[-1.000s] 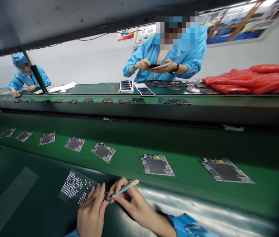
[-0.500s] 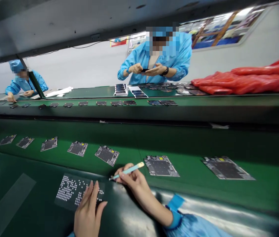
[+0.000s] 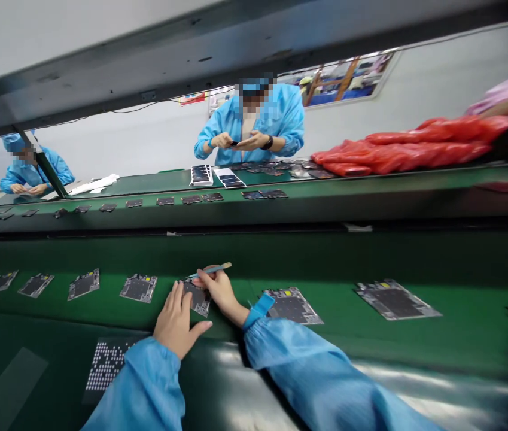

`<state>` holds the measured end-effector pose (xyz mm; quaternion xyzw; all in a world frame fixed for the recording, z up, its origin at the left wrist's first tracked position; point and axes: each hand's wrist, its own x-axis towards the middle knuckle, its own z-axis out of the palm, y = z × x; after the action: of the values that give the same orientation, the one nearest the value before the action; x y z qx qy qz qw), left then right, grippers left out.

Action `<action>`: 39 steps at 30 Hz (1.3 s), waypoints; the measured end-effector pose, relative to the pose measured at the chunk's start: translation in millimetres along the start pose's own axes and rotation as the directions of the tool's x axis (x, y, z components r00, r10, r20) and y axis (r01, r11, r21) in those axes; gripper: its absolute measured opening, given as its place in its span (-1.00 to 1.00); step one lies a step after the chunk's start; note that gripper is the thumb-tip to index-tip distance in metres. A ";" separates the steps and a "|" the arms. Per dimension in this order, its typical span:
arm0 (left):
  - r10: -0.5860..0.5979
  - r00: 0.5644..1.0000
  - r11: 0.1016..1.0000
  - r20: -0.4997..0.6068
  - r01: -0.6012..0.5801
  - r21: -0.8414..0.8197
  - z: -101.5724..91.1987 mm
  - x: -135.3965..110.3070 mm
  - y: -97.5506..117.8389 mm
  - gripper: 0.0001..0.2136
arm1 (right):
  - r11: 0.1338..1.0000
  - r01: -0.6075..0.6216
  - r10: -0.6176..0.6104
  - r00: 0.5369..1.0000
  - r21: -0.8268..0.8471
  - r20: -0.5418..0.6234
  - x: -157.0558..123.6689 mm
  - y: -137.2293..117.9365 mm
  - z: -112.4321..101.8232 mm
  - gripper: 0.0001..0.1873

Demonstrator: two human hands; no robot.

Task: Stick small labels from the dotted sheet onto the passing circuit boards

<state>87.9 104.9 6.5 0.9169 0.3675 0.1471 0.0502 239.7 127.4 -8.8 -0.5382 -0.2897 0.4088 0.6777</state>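
green belt (image 3: 370, 335) | circuit boards (image 3: 137, 288) in a row | dotted sheet (image 3: 105, 364)

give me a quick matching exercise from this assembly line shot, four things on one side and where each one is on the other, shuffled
Things
1. left hand
2. tweezers
3. dotted sheet
4. red bags

Places
a. far bench, to the right of the co-worker
b. held in the right hand above the board
c. dark mat near the left sleeve
d. fingers resting on the circuit board on the green belt

Pairs: 1-d, 2-b, 3-c, 4-a
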 end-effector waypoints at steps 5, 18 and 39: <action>0.029 0.999 0.999 0.019 -0.029 -0.037 3.6 11.9 -4.5 -0.73 | 0.997 0.023 -0.025 0.999 -0.075 -0.022 0.6 2.9 -11.0 -0.68; 0.031 0.998 0.991 0.051 -0.024 -0.131 10.1 28.8 15.2 -0.74 | 0.984 0.102 -0.121 0.985 -0.146 -0.127 -4.1 -3.3 -32.2 -0.68; -0.243 0.924 0.961 -0.297 0.187 -0.204 1.6 -113.4 1.4 -0.78 | 0.977 0.193 -0.116 0.839 -0.092 0.532 -119.7 -7.3 -2.8 -0.70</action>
<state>11.5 25.8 -21.1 0.8272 0.4552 0.3182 0.0849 184.2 21.7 3.2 -0.4280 -0.5339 0.4622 0.5641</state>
